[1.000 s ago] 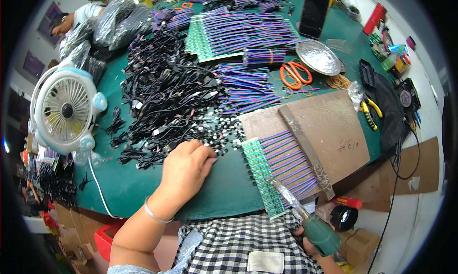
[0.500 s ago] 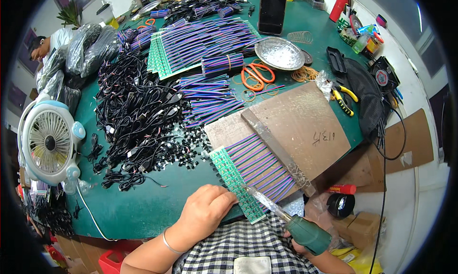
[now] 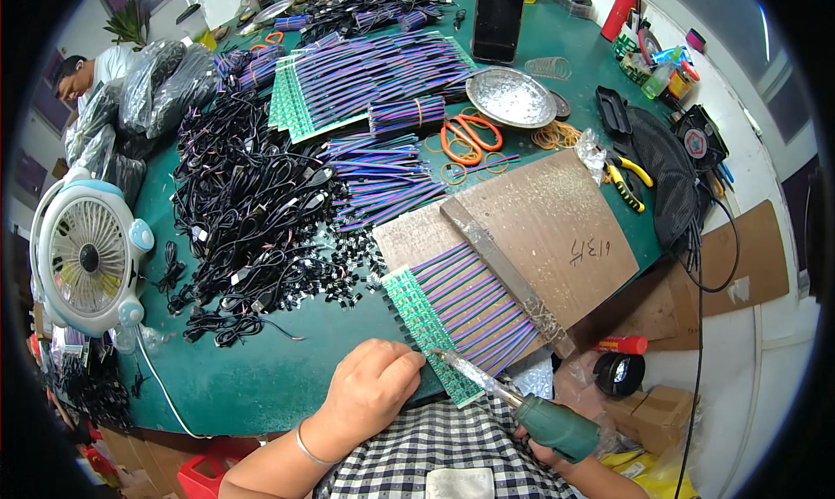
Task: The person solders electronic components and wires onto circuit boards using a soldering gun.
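My right hand (image 3: 544, 452) is wrapped round the green handle of a soldering iron (image 3: 557, 425), partly hidden behind it. The iron's metal tip points left, over the green circuit board panel (image 3: 424, 323) near its left edge. Beside that edge is my left hand (image 3: 372, 386), its fingers curled and pinched together; anything between them is hidden. Several purple, blue and dark wires (image 3: 474, 303) run from the panel across a brown board (image 3: 557, 212). Lying over them is a worn flat bar (image 3: 507, 276).
Black cables (image 3: 252, 212) and small black connectors (image 3: 352, 269) lie left of the brown board. Beyond it are orange scissors (image 3: 470, 140), a metal dish (image 3: 511, 97), pliers (image 3: 628, 183) and wired panels (image 3: 365, 77). A fan (image 3: 89, 257) stands left; another person (image 3: 87, 75) sits at far left.
The soldering iron's tip has shifted slightly left and down, toward the panel's left edge. My left hand has drawn back a little to the left.
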Motion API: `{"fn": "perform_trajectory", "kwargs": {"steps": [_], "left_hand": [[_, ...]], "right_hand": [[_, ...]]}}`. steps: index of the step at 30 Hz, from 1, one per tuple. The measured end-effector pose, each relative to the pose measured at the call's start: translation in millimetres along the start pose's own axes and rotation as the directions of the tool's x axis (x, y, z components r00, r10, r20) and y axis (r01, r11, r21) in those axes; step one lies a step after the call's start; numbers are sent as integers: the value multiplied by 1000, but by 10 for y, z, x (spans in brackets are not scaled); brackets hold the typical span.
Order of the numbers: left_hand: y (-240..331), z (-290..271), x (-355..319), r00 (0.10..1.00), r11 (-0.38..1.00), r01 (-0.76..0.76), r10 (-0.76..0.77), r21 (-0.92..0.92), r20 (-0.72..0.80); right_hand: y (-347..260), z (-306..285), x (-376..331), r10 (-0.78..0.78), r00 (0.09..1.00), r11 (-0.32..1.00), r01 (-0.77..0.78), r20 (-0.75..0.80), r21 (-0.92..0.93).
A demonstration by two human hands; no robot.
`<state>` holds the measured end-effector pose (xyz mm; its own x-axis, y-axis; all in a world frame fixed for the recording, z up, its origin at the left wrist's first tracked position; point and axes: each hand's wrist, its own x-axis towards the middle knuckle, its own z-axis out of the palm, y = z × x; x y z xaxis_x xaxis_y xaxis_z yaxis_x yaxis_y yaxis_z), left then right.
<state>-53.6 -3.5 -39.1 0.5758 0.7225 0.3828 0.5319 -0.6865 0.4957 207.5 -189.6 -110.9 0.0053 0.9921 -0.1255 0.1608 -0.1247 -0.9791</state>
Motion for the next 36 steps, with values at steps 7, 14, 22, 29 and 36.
{"fn": "perform_trajectory", "kwargs": {"steps": [7,14,22,29,36], "left_hand": [[-39,27,-35,1000,1000,-11,12,4,-24],[-33,21,-22,1000,1000,0,0,-13,-4],[-25,56,-11,999,1000,0,-1,-29,-54],[-26,60,-3,999,1000,-4,3,-28,-50],[-31,43,-27,999,1000,3,-5,-25,-53]], "right_hand": [[-229,79,93,48,996,992,-38,-72,124],[-106,21,114,-178,984,956,173,1,-237],[-293,25,157,424,900,902,-430,95,46],[-72,25,23,574,817,810,-577,57,109],[-196,35,12,113,993,994,-113,-22,-13]]}}
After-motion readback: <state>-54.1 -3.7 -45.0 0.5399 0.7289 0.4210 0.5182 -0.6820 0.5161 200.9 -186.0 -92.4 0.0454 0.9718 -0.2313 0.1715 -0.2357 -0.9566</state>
